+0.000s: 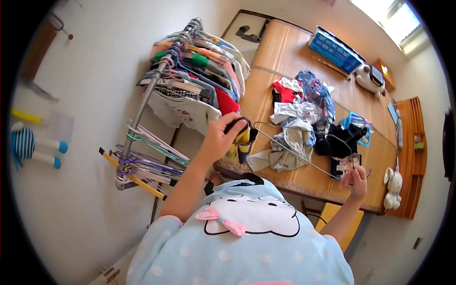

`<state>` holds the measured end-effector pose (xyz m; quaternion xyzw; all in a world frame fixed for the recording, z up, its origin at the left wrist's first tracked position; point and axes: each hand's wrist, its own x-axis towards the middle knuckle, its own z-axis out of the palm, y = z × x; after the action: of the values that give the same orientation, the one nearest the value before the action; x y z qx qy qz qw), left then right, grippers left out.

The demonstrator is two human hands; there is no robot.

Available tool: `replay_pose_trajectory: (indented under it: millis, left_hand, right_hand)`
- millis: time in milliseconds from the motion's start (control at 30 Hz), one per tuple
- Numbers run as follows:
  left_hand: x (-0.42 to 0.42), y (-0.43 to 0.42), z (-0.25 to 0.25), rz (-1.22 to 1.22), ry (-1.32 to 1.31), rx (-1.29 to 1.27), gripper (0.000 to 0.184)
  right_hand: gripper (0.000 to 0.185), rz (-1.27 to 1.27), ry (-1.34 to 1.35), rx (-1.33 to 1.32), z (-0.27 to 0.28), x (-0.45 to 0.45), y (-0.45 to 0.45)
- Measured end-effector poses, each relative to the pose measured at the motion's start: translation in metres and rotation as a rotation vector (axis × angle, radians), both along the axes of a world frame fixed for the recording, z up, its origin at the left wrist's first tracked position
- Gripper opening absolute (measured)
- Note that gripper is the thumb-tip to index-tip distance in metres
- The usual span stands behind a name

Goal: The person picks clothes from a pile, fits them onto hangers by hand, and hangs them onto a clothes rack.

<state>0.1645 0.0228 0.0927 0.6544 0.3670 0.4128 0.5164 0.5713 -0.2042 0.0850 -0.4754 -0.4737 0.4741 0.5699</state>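
Note:
My left hand (224,137) pinches the top edge of a small dark garment with yellow bands (244,140), which hangs down beside the bed's near edge. In my right hand (355,182) is a thin wire clothes hanger (297,154). Its long frame reaches left over the clothes, and one end comes close to the garment without clearly being inside it. Beneath the hanger lies a pile of loose clothes (297,135), with red, white, grey, beige and blue pieces. A black garment (346,140) lies at the pile's right, near my right hand.
A metal clothes rail (151,97) on the left carries hung clothes (190,107) and several bare hangers (154,164). The mat-covered bed (280,52) holds a blue box (336,50), a blue basket (365,137) and plush toys (393,190). A yellow stool (339,218) stands at lower right.

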Motion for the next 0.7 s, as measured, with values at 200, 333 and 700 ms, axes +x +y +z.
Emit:
replay_pose_trajectory:
  millis: [200,333,700]
  left_hand:
    - [0.009,0.019,0.045,-0.343,-0.001,0.044,0.018]
    - [0.011,0.027,0.063,-0.381,0.115,0.308,0.017]
    - [0.006,0.033,0.094,-0.531,0.222,0.316,0.016]
  right_hand:
    - [0.03,0.018,0.077,0.04,0.005,-0.009,-0.036]
    - [0.031,0.015,0.028,0.104,0.01,-0.021,-0.019]
    - [0.034,0.243,-0.098,0.233,0.039,-0.033,0.031]
